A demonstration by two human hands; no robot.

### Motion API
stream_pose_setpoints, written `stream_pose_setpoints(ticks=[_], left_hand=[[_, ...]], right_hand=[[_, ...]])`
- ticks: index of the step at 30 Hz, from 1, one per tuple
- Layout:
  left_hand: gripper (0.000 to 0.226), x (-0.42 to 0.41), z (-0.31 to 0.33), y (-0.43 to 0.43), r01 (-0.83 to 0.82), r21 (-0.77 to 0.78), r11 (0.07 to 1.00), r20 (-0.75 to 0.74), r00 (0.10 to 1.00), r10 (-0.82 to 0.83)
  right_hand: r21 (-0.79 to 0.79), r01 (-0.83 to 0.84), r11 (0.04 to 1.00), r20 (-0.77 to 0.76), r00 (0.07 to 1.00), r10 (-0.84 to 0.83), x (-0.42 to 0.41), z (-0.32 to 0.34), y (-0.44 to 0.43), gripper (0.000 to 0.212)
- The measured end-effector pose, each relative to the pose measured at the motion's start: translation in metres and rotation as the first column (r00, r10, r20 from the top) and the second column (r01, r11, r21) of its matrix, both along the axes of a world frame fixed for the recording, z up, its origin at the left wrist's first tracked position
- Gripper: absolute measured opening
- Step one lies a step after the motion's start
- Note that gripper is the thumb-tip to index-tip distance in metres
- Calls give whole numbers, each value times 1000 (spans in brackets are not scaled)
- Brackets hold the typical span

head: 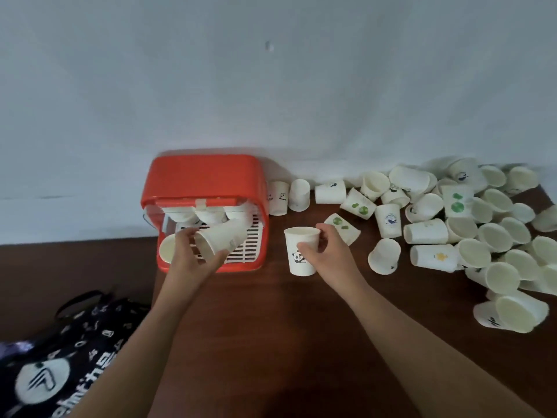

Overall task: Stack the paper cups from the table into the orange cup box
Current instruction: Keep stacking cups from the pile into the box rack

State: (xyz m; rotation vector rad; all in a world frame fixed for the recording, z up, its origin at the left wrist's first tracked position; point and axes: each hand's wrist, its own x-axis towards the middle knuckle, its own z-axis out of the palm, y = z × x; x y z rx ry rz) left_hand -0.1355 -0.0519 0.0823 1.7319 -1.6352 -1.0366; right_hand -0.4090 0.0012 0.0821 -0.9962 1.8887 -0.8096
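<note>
The orange plastic cup box [205,179] stands at the back edge of the dark brown wooden table [286,327], its lid raised. Over its white slatted floor the left hand [196,257] grips a plain white paper cup [224,238], tilted on its side, fingers and thumb curled round the mouth end, base pointing into the box. Just right of the box the right hand [330,254] holds an upright panda-printed paper cup [301,257], thumb on its front, fingers round the far rim. A heap of loose paper cups [482,236] crowds the table's right edge.
</note>
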Motion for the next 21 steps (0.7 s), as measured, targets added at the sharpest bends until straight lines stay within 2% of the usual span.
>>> stream_pose_setpoints(ticks=[4, 12, 15, 18, 21], left_hand=[[76, 54, 9, -4, -100, -47, 994, 27, 994, 101], [83, 98, -7, -30, -110, -70, 991, 220, 968, 123], [72, 101, -20, -40, -39, -67, 997, 321, 945, 59], [74, 103, -39, -46, 47, -22, 999, 393, 919, -34], [80, 105, -56, -48, 80, 60, 995, 351, 931, -96]], right_hand=[[-2, -53, 999, 6, 999, 53, 39, 3, -14, 68], [-28, -138, 990, 12, 990, 138, 93, 11, -33, 57], [-41, -147, 988, 13, 989, 147, 106, 10, -38, 61], [-43, -151, 988, 17, 988, 152, 116, 7, -42, 57], [-50, -163, 985, 31, 986, 164, 127, 3, -46, 55]])
